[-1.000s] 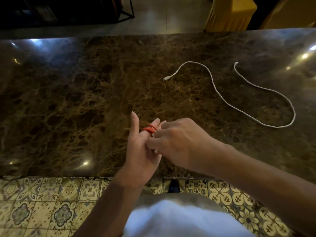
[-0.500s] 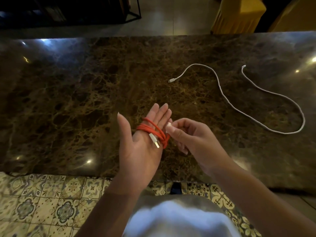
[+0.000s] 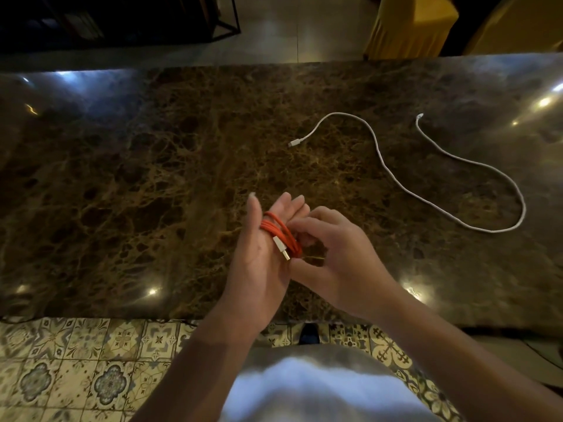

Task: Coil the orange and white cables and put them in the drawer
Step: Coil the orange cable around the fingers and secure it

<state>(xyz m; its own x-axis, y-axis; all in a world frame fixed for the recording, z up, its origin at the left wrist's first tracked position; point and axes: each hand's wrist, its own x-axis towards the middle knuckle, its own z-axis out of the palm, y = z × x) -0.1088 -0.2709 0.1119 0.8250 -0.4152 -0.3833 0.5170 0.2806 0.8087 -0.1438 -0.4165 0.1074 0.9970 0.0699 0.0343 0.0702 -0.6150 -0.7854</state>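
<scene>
Left hand (image 3: 259, 263): I see it raised palm-up over the countertop (image 3: 122, 193), fingers straight and pressed side by side, thumb standing apart; it grips nothing itself, it serves as the spool.

Orange cable (image 3: 281, 234): wound in several loops around the left fingers, with its pale plug lying across the palm at the near side of the bundle. Half a second ago the loops sat the same way, so I judge the winding finished.

Right hand (image 3: 338, 257): this is what changed. Half a second ago it stood clear of the coil with finger and thumb nipped together; now it has closed in, forefinger on the far side of the loops and thumb under the near side, bracketing them (whether the pads already squeeze the cable I cannot tell).

Meaning for the task: I read this as the start of sliding the coil off the fingers, which must keep its shape on the way to the drawer (not in view).

White cable (image 3: 380, 153): untouched, sprawled in a loose open curve well to the right on the countertop, both ends free; coiling it is the remaining half.
</scene>
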